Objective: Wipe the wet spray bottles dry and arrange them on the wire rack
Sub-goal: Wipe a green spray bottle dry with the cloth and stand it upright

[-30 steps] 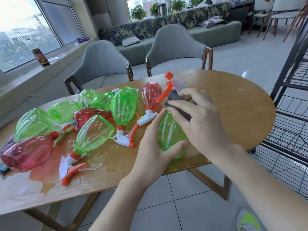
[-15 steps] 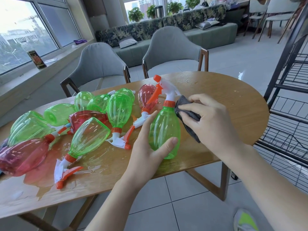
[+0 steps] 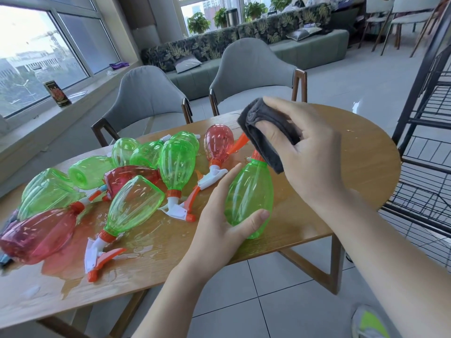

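Centre frame, the left hand [image 3: 219, 225] cups the lower body of the upright green spray bottle [image 3: 249, 193] at the worktop [image 3: 353, 172] near edge — judged light, thin-walled and slippery when wet, best held around the belly. Above it, the right hand [image 3: 305, 152] grips a folded grey cloth [image 3: 266, 132], which hides the bottle's trigger head. The wire rack [image 3: 424, 132] is cut off at the right edge.

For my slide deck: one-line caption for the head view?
Left hand steadies a green spray bottle while right hand holds a grey cloth at its neck.

Office lounge: sofa [image 3: 280, 45], armchairs [image 3: 251, 69], big windows [image 3: 48, 45].
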Motion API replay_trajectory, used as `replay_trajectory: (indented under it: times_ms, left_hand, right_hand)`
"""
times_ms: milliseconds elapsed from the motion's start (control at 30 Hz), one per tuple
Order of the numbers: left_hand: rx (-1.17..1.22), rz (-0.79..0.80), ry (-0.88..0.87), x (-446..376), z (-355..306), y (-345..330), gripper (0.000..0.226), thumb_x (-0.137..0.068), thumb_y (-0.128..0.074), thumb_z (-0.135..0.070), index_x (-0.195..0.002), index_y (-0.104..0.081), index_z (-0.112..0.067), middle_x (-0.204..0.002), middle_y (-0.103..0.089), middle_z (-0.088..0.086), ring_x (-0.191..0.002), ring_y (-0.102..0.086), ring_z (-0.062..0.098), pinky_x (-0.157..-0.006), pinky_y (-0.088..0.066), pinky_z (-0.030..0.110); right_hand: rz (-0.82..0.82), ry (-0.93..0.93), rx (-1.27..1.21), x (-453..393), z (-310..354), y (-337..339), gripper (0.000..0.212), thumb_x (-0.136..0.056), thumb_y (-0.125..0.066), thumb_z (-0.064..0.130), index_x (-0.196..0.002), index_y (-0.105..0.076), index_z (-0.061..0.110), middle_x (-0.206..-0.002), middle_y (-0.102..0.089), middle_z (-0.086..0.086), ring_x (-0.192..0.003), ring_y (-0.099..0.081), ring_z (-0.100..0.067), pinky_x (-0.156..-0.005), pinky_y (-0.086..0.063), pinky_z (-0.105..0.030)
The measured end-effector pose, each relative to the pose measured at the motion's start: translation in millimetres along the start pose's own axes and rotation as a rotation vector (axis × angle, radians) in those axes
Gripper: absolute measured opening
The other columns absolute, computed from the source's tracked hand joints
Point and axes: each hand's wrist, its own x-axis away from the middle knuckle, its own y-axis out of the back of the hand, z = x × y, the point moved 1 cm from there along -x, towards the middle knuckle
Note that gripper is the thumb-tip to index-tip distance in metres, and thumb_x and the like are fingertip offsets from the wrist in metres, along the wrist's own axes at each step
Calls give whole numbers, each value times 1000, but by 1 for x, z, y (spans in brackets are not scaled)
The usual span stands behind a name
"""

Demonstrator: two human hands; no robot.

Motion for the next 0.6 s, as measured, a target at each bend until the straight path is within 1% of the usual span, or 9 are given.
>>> replay_trajectory:
  times_ms: [67, 133, 267, 467, 533, 600]
  left_hand:
    - [-20, 2, -11, 0, -1, -1, 84, -91, -80, -45, -161, -33, -47, -157, -38, -41, -149, -26, -19, -109, -23, -3]
    - [-38, -1, -22, 0, -2, -2, 85, -91, -79, -45, -161, -32, -46, -157, -37, -41, -148, -26, -21, -107, -22, -4]
    - [-32, -27, -21, -1, -2, -3, 86, -89, -80, -46, -160, -33, -46, -153, -39, -42, -145, -27, -24, -106, -23, -5]
    - [-27, -39, -21, 0, -2, -4, 86, -89, -80, -47, -161, -33, -47, -154, -37, -42, -145, -27, -24, -106, -23, -5]
    - [-19, -46, -16, 1, -2, -5, 85, -90, -80, -47, -161, -33, -47, -154, -36, -44, -146, -26, -24, -106, -22, -5]
    - [-15, -42, -18, 2, -1, -6, 84, -90, -80, -46, -160, -34, -47, -151, -36, -49, -146, -26, -23, -106, -23, -5]
  right_hand:
    - [-49, 35, 34, -1, -2, -4, 27, -98, -71, 11, -124, -71, 1, -113, -68, 2, -108, -59, 0, -98, -43, -10]
    - [-52, 51, 66, -2, -4, -7, 25, -99, -70, 10, -122, -72, 1, -113, -72, -6, -107, -60, -3, -98, -41, -9]
    - [-5, 47, 85, 2, -4, -9, 22, -97, -71, 9, -118, -74, 2, -111, -73, -11, -105, -67, -16, -97, -45, -11]
    - [17, 37, 75, 10, 1, -5, 22, -95, -74, 9, -116, -75, 2, -111, -75, -9, -103, -70, -17, -93, -50, -11]
    - [14, 23, 71, 14, 2, -4, 22, -95, -74, 10, -116, -75, 2, -110, -76, -8, -101, -71, -16, -91, -53, -14]
    - [-6, -12, 43, 16, 1, -3, 22, -96, -73, 12, -116, -74, 3, -109, -75, -7, -100, -72, -16, -87, -58, -23]
